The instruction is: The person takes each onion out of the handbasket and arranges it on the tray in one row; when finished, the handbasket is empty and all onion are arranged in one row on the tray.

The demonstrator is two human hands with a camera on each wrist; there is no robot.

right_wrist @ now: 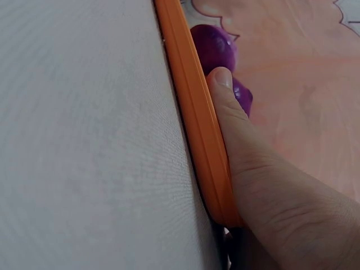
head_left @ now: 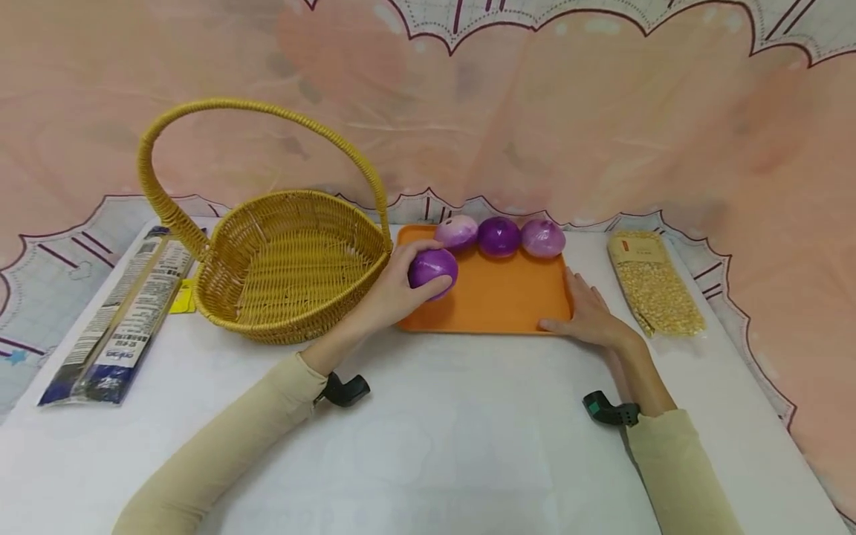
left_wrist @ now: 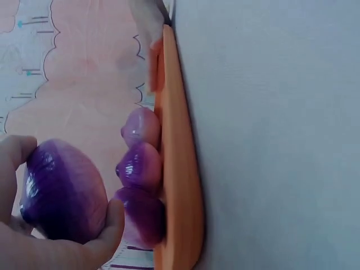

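A shiny purple onion [head_left: 435,272] is in my left hand [head_left: 394,293], held between the thumb and the fingers over the left end of an orange tray [head_left: 508,297]. Seen from the left wrist, the held onion [left_wrist: 64,191] appears raised above the tray's rim. Three more onions line the tray's back edge: a pale one [head_left: 458,232], a dark purple one [head_left: 498,237] and a pinkish one [head_left: 543,238]. My right hand [head_left: 591,316] rests at the tray's right front corner. Its fingers lie straight along the right side, and the thumb [right_wrist: 225,101] lies over the front rim.
Left of the tray stands a yellow wicker basket [head_left: 294,282] with a tall arched handle [head_left: 254,104]. Long flat packages [head_left: 123,319] and a yellow tag [head_left: 183,297] lie beyond it. A bag of yellow kernels [head_left: 655,286] lies on the right. Patterned cloth [head_left: 535,111] hangs behind the white table [head_left: 435,431].
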